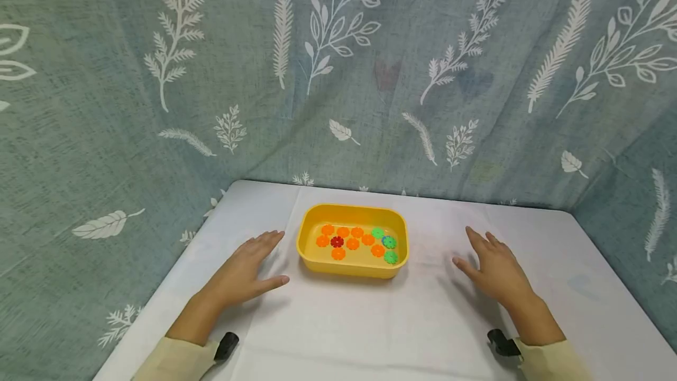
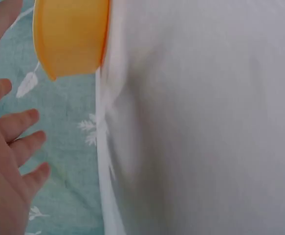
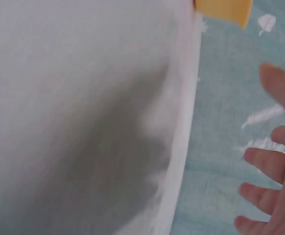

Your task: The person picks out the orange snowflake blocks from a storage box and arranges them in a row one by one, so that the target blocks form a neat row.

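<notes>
A yellow plastic tub (image 1: pixel 344 269) sits near the back middle of the white table. Flat flower-shaped pieces lie on its floor: several orange pieces (image 1: pixel 338 253), one red piece (image 1: pixel 337 241), a few green pieces (image 1: pixel 391 257) and a bit of blue under one green piece. To the tub's left, my left hand (image 1: pixel 243 269) hovers above the cloth with thumb spread, holding nothing. My right hand (image 1: pixel 497 269) is held off to the tub's right, fingers apart, also bare. Both wrist views catch only part of the tub (image 2: pixel 74 39).
A white cloth covers the table (image 1: pixel 344 328). Behind and at the sides hangs a grey-green curtain (image 1: pixel 391 122) with white leaf prints. A small black device is strapped at the left wrist (image 1: pixel 227 346) and another device (image 1: pixel 503 343) at the right.
</notes>
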Motion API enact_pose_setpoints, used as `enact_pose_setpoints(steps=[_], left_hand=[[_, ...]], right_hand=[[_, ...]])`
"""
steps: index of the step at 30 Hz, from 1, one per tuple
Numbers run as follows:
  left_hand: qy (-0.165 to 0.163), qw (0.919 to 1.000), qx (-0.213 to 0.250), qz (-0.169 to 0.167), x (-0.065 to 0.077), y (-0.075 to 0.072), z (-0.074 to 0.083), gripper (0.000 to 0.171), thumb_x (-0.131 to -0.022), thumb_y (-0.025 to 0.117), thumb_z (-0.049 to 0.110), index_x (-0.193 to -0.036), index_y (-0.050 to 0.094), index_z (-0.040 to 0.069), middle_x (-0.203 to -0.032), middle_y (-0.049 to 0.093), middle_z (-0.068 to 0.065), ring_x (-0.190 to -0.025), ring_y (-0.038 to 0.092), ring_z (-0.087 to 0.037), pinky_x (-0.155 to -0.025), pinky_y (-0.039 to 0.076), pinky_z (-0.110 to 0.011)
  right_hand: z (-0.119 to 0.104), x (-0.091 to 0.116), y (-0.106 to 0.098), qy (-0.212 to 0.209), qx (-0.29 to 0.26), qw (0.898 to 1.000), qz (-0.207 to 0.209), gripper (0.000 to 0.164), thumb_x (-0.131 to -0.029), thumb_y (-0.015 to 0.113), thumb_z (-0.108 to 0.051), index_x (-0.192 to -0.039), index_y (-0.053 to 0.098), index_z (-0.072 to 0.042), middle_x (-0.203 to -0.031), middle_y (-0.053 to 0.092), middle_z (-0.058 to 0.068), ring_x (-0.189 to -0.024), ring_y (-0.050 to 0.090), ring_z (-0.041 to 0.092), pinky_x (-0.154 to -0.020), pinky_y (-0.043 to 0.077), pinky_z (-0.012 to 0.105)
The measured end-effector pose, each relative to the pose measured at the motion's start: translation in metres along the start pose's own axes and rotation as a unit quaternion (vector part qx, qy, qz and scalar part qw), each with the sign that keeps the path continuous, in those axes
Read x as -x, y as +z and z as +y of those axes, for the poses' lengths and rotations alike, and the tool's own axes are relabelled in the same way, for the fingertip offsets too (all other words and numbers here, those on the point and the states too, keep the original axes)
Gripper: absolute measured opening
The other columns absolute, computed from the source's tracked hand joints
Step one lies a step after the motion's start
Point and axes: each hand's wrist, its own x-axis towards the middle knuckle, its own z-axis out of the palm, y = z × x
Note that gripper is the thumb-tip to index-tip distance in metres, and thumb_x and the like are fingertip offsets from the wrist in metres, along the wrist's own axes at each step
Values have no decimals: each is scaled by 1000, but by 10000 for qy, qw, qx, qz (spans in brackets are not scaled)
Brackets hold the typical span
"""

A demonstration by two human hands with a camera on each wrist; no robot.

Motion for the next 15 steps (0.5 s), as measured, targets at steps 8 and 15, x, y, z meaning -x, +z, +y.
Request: enact_pose_setpoints(steps=[8,15], left_hand=[[-902,9840,1525,-178,-7,10,9,85,-85,68,55,-155,25,33,-153,36,-5,-137,35,-33,-106,31,-61],[-1678,9539,2488,-83,-31,28,15,80,-88,70,45,-153,29,28,-128,56,-5,-110,55,-24,-94,48,-46]], right_hand=[[-28,-15,8,200,-321,9989,-286,66,-95,64,-34,-148,40,-4,-134,52,26,-124,45,46,-99,38,62],[-49,-29,10,179,-876,9954,-357,61,-95,62,-38,-147,43,-11,-131,58,14,-125,46,40,-99,39,61]])
